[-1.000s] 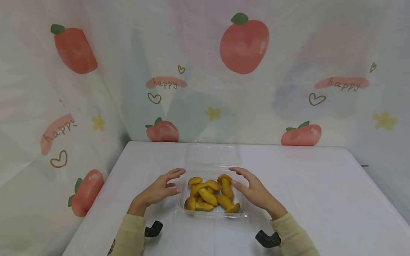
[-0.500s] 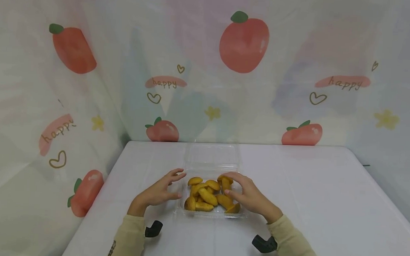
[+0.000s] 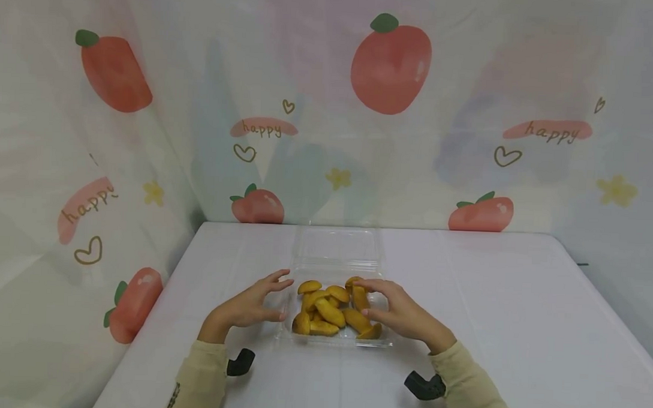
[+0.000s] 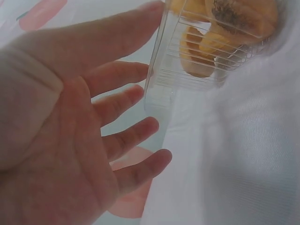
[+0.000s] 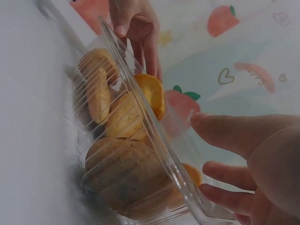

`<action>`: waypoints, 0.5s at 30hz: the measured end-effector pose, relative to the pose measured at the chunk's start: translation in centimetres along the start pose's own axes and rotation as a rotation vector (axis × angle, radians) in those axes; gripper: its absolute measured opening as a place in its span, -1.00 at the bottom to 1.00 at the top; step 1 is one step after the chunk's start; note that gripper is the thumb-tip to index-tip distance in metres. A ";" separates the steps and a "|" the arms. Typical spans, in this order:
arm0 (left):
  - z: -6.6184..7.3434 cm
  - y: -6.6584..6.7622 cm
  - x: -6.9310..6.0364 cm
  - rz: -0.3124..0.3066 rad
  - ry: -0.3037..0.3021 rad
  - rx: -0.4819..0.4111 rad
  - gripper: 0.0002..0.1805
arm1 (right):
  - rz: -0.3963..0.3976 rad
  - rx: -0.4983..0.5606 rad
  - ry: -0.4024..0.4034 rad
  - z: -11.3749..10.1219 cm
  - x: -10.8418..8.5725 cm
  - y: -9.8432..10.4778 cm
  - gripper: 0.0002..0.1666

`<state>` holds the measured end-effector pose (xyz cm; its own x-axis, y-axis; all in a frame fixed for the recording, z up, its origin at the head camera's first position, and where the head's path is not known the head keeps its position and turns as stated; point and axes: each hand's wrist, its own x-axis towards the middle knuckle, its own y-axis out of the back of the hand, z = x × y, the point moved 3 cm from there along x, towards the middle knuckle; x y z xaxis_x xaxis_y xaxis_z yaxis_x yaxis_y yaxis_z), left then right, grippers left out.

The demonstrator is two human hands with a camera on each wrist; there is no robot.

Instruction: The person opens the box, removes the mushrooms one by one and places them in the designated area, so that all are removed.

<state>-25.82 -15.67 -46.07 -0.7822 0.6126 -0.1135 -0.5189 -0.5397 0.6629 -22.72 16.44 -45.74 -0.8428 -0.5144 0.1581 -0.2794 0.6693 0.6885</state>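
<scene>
Clear ribbed plastic makes up the box on the worktop, full of smooth yellow mushrooms; the back-right mushroom runs front to back, cap pointing away. I see the left hand and right hand flanking it, fingers wide; the right sits further inward than 1 second ago.

Head view high, facing forward-down; dim wrist views low, close, apparently tilted, sharing clear container
</scene>
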 end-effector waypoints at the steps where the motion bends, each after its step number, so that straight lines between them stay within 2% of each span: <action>1: 0.0 0.0 0.0 0.002 -0.002 0.004 -0.18 | 0.000 -0.020 -0.008 0.0 -0.1 0.0 -0.35; 8: 0.0 0.1 0.0 0.000 0.007 0.004 -0.17 | -0.035 -0.117 -0.006 -0.4 -0.6 0.2 -0.34; 15: -0.1 0.0 -0.1 -0.001 0.021 0.000 -0.17 | -0.147 -0.060 0.012 0.0 -0.6 0.3 -0.30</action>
<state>-25.76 -15.73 -46.14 -0.7890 0.6005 -0.1298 -0.5195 -0.5394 0.6627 -22.33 16.97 -45.59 -0.7891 -0.6113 0.0609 -0.3711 0.5533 0.7457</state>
